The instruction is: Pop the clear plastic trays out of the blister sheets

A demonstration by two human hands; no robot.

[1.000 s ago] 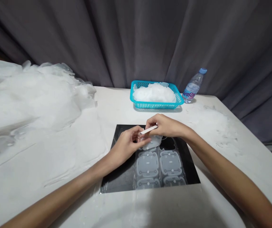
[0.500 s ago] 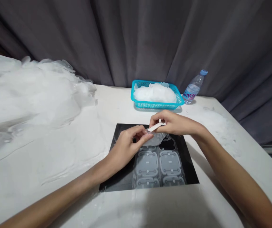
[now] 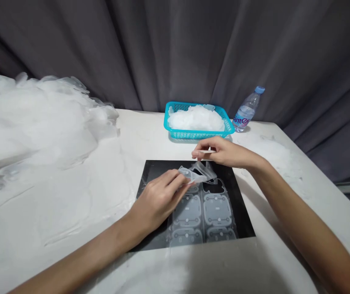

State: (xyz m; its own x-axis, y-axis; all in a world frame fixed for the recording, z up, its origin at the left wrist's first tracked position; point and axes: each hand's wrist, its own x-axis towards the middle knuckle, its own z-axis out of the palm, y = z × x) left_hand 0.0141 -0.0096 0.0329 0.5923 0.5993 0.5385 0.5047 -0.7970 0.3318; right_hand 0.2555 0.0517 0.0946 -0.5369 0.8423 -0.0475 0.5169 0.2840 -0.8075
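Left hand point(image 3: 156, 200) fingers pinch a clear plastic piece point(image 3: 198, 173) lifted just above the sheet of moulded shapes point(image 3: 202, 214) on the black mat point(image 3: 156, 171), apparently mid-peel, while the right hand point(image 3: 224, 152) grips a thin white stick point(image 3: 206, 152); freeing the piece cleanly looks next.

Dark grey curtain point(image 3: 175, 49) hangs in deep folds across the whole back, directly behind the white table point(image 3: 285, 241). Table runs wide, its far edge meeting the curtain, its right corner cutting in front of the folds. Light soft and even on the tabletop; curtain dim. Floor and walls not visible past the table.
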